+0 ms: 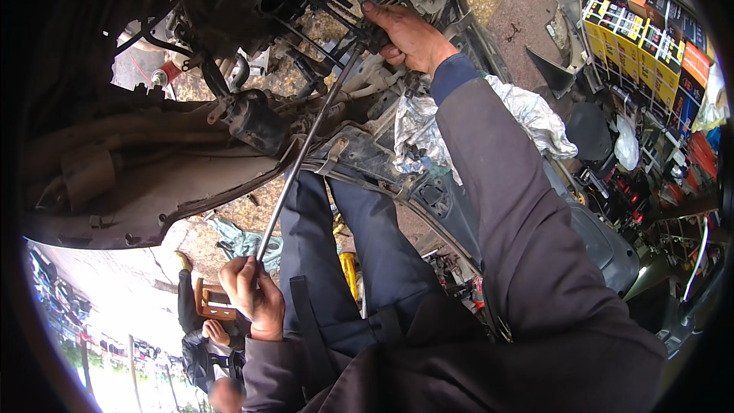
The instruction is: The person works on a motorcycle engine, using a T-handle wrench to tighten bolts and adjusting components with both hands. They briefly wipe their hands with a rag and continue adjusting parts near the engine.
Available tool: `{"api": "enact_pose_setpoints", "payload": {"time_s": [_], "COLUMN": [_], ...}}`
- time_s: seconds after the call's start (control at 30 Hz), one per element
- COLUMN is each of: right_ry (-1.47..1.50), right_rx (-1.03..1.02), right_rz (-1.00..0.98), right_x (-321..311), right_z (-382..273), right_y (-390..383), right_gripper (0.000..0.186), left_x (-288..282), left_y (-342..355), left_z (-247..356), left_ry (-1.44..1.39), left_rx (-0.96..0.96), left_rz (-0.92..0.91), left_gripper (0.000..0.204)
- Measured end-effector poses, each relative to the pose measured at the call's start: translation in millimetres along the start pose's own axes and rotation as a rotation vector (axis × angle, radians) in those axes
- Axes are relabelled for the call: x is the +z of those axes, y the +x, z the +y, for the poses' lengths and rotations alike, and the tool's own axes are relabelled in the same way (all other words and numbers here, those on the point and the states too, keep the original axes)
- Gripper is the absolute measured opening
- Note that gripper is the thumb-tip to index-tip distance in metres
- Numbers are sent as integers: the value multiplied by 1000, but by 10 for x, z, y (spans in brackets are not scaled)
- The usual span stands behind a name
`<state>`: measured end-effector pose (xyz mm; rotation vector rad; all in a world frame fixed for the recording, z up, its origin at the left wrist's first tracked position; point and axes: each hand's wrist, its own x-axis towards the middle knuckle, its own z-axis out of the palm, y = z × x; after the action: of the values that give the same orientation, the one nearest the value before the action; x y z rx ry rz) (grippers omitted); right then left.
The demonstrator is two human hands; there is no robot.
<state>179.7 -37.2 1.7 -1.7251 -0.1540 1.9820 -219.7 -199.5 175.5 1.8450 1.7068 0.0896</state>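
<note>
My left hand [252, 298] is closed round the lower end of a long, thin metal rod [294, 172], which runs diagonally up to my right hand. My right hand [405, 42] is closed at the rod's upper end on a dark fitting among black cables [321, 8] of the vehicle's underside; exactly what its fingers hold is partly hidden. A black cylindrical part [256, 122] hangs left of the rod. A crumpled white cloth [535, 115] lies on grey bodywork [428, 199] beside my right arm. My dark-trousered legs show below.
A seated person in a dark jacket [199, 352] is at lower left, by a wooden stool [214, 298]. A teal cloth [237, 239] lies on the ground. Stacked yellow and orange boxes [642, 42], loose panels [566, 46] and cluttered tools [627, 191] stand at right.
</note>
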Motion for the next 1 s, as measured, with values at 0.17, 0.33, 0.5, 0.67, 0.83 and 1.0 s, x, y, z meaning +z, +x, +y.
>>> {"api": "enact_pose_setpoints", "payload": {"time_s": [0.17,0.33,0.5,0.67,0.83,1.0], "right_ry": [22,50,70,45,44,107], "right_rx": [9,34,29,58,44,32], "right_rz": [-5,4,30,8,-30,12], "right_x": [12,37,51,11,-26,46], "right_z": [0,-25,-30,0,0,-20], "right_y": [0,-17,-29,32,53,-14], "right_gripper": [49,34,25,40,39,28], "left_x": [-77,-219,-178,-147,-44,-190], "left_y": [-40,55,61,56,17,-8], "left_z": [87,123,281,174,55,128], "left_ry": [-822,-1529,-1465,-1865,-473,-776], "left_rx": [-861,-1234,-1118,-1216,-402,-924], "left_rz": [-245,-91,41,-117,-25,-270], "left_gripper": [34,38,42,37,25,32]}}
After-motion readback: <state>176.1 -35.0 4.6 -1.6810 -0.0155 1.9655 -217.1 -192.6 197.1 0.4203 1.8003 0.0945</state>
